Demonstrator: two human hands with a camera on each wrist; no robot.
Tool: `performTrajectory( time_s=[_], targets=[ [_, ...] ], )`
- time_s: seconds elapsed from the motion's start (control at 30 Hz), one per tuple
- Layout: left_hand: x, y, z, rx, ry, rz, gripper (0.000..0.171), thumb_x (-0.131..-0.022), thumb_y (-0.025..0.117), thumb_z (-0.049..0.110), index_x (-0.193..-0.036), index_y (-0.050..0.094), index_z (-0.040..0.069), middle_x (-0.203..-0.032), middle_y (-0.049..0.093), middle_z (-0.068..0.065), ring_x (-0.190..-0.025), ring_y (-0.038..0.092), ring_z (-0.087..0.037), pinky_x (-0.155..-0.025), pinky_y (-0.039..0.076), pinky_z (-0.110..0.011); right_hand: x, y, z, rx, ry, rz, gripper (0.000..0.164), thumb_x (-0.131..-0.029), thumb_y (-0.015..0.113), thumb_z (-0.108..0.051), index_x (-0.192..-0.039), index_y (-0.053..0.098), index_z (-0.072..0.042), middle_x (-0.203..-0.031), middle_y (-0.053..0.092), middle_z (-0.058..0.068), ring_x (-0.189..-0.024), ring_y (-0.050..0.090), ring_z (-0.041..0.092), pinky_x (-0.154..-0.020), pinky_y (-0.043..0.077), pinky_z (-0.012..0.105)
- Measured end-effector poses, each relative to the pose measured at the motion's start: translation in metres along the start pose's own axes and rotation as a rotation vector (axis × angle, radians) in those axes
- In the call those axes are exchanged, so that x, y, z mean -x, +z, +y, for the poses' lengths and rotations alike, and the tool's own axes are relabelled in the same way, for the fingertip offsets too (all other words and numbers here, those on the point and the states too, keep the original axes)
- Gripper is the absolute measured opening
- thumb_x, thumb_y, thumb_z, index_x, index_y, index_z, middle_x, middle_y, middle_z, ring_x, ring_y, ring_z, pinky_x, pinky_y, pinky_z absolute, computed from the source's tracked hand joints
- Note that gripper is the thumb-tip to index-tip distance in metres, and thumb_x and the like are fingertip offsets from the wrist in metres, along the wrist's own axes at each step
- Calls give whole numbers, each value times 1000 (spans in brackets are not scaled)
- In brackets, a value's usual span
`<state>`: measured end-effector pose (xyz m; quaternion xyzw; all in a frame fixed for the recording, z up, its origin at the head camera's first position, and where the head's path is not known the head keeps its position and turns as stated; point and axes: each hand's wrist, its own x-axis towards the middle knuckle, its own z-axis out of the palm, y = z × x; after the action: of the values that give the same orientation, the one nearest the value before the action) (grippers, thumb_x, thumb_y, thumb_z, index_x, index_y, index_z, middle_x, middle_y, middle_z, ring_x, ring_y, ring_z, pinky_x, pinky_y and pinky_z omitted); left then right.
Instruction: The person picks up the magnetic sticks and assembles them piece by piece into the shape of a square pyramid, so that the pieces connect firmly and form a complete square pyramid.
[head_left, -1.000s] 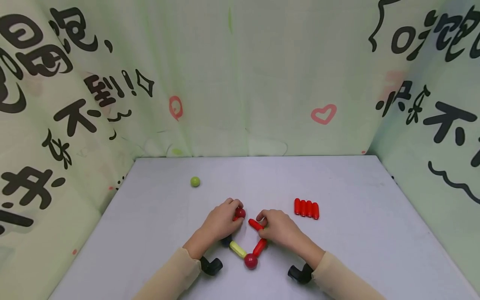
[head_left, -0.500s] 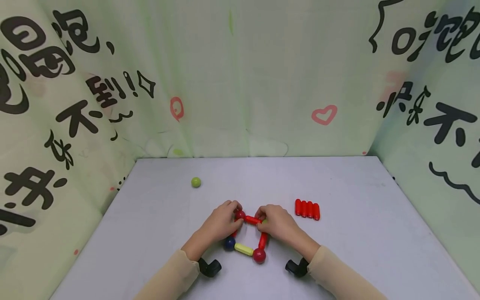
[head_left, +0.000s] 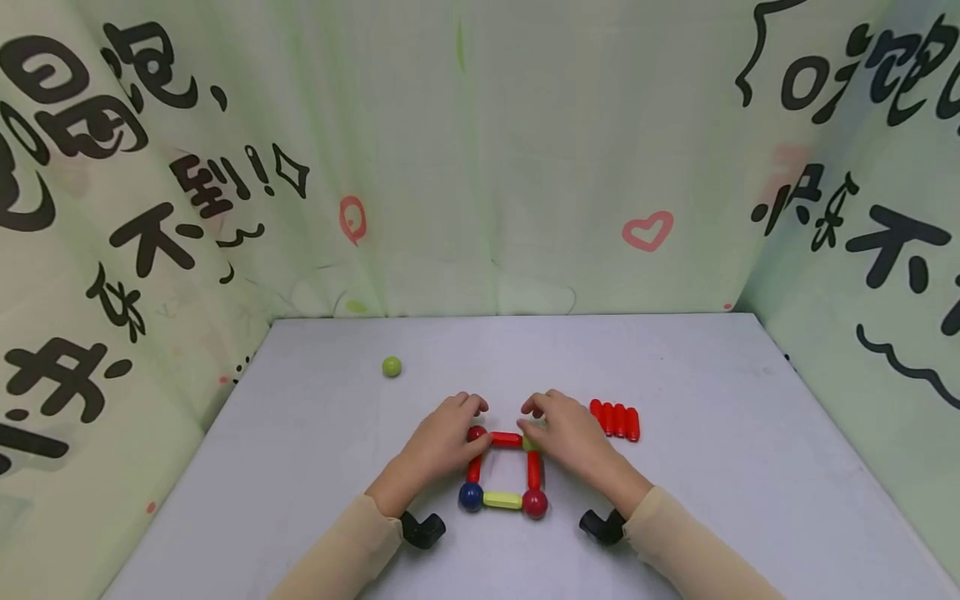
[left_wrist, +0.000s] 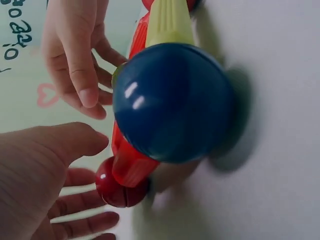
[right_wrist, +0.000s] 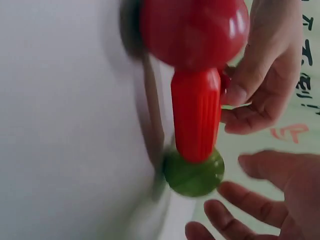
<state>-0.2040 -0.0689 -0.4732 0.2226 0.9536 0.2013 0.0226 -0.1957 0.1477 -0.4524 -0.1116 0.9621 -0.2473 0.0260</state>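
Observation:
A square of rods and balls lies on the white table. Its corners are a blue ball (head_left: 471, 497), a red ball (head_left: 535, 503), a green ball (right_wrist: 194, 171) and a second red ball (left_wrist: 121, 182). Red rods (head_left: 534, 471) make up three sides, and a yellow rod (head_left: 502, 500) forms the near side. My left hand (head_left: 444, 437) is beside the far-left red ball, fingers loose and spread, gripping nothing. Beside the green ball, my right hand (head_left: 570, 429) has parted thumb and fingers with nothing between them.
Several loose red rods (head_left: 619, 421) lie in a row just beyond the right hand. A single green ball (head_left: 392, 367) rests toward the far left of the table (head_left: 322, 400). Printed cloth (head_left: 525, 167) hangs around the table's back and sides.
The chain of rods and balls has closed into a square and straightened, its far red rod meeting the left red ball. Both hands have loosened, the right drawing off the green ball.

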Motion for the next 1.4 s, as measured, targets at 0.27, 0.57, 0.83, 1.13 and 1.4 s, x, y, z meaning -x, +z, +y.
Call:
performTrajectory(
  time_s=[0.27,0.57,0.83,1.13,1.4],
  targets=[
    [-13,6,10,-58,179,-127,31,-100,68,25,-128,65,14,-119,69,0,-97,63,-12,-96,54,-29,5,-19,28,319,68,136,34,-93,75,-24,-116,70,1,-107,66,22,-91,63,37,-76,57,49],
    [-14,2,12,-68,198,-166,26,-101,67,24,-126,67,16,-106,69,5,-77,55,-5,-83,52,-24,9,-19,42,347,42,144,29,-88,76,-6,-111,64,8,-92,60,26,-79,62,37,-64,56,47],
    [-11,-2,7,-18,97,-177,36,-102,64,22,-137,59,15,-118,68,0,-91,63,-12,-83,56,-26,6,-19,41,214,81,57,26,-91,71,0,-115,64,6,-89,65,19,-75,63,29,-69,58,41],
    [-10,-3,3,-26,-21,-145,55,-98,67,23,-150,51,15,-142,57,-8,-95,65,-19,-87,59,-36,2,-15,40,167,102,43,24,-91,75,-12,-113,71,-4,-91,69,10,-74,60,21,-65,56,36],
    [-4,2,-2,175,-198,-83,62,-93,71,21,-149,47,7,-141,54,-13,-100,61,-22,-91,59,-40,-2,-15,32,-35,74,122,27,-91,78,-17,-116,72,-9,-109,74,8,-84,65,20,-77,59,37]
  ],
)
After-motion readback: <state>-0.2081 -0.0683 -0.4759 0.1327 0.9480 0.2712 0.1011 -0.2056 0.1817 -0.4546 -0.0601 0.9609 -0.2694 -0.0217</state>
